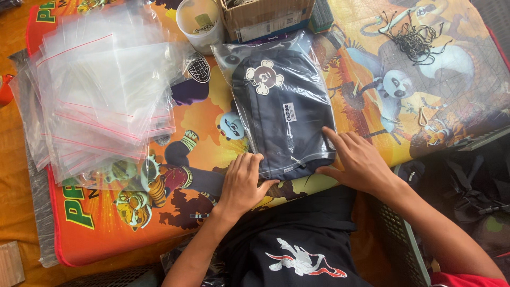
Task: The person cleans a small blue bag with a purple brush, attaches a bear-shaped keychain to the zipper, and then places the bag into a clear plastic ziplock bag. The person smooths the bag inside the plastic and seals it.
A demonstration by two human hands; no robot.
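The dark grey bag in its clear plastic sleeve (281, 114) lay flat on the cartoon-printed mat (340, 79) in front of me. My left hand (241, 183) pressed its near left corner and my right hand (358, 159) its near right edge, fingers spread flat and gripping nothing. A stack of clear zip bags (101, 95) sat to the left, a cardboard box (265, 18) and a plastic cup (201, 22) beyond.

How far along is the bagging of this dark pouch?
Done: the dark pouch already lies inside a clear plastic bag. In hand: the left hand and right hand press on the bag's near edge. Left: whether that edge is sealed cannot be told; a stack of empty zip bags lies to the left.
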